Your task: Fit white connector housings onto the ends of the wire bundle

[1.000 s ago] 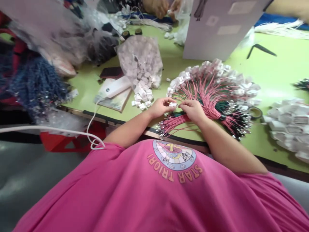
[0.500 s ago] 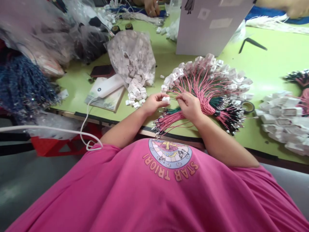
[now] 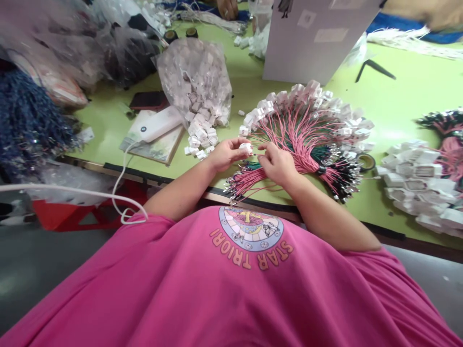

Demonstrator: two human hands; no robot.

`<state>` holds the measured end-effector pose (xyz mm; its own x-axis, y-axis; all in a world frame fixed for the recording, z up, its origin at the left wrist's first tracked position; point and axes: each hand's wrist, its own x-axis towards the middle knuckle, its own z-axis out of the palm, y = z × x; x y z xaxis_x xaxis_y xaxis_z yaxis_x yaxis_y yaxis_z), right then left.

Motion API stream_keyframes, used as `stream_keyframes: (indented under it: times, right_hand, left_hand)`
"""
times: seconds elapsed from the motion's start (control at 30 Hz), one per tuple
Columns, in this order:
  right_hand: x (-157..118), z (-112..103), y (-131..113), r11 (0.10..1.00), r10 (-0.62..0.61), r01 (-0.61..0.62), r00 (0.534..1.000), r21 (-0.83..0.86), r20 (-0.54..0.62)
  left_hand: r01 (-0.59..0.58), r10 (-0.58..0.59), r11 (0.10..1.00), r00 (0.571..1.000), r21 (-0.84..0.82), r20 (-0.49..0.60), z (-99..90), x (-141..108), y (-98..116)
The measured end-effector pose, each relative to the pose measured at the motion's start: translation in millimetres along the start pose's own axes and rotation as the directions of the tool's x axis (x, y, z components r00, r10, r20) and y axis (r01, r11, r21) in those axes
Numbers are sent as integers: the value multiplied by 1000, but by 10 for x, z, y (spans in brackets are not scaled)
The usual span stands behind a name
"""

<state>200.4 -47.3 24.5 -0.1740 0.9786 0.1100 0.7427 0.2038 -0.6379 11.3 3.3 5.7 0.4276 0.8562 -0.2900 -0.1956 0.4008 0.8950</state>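
My left hand (image 3: 227, 153) pinches a small white connector (image 3: 247, 147) between thumb and fingers. My right hand (image 3: 275, 163) is closed on a thin pink wire, its end held against that connector. Both hands hover over the near end of a fan of pink and green wires (image 3: 307, 140) lying on the green table (image 3: 398, 96); the far tips of the wires carry white connectors. Loose white connectors (image 3: 202, 137) spill from a clear plastic bag (image 3: 195, 79) just left of my left hand.
A white power bank (image 3: 155, 126) with a cable lies on a booklet at the left. A white card box (image 3: 318, 33) stands behind the fan. More white connectors (image 3: 419, 178) sit at the right. Dark blue wire bundles (image 3: 29, 120) fill the left. Another person's hand (image 3: 227, 7) works at the far edge.
My hands have stayed together on the connector and wire; the view has shifted slightly, so everything sits a little higher and further left in the picture.
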Motion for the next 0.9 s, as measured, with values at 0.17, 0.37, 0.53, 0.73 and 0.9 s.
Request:
stream_keyframes:
  times: [0.17, 0.37, 0.53, 0.73, 0.9]
  right_hand:
    - [-28, -17, -46, 987, -62, 60, 998, 150, 11]
    - [-36, -24, -15, 947, -172, 194, 979, 255, -108]
    - [-14, 26, 23, 992, -91, 97, 993, 84, -76]
    - [-30, 19, -2, 1000, -9, 8, 998, -27, -66]
    - [-50, 42, -1, 980, -37, 24, 997, -198, -62]
  left_hand:
    - [14, -14, 1000, 1000, 3, 13, -12, -3, -12]
    - [29, -29, 1000, 1000, -12, 1, -13, -4, -11]
    - [17, -17, 999, 1000, -29, 24, -13, -5, -15]
    - [11, -11, 1000, 1000, -23, 20, -13, 7, -21]
    - [4, -4, 1000, 1000, 8, 23, -22, 23, -47]
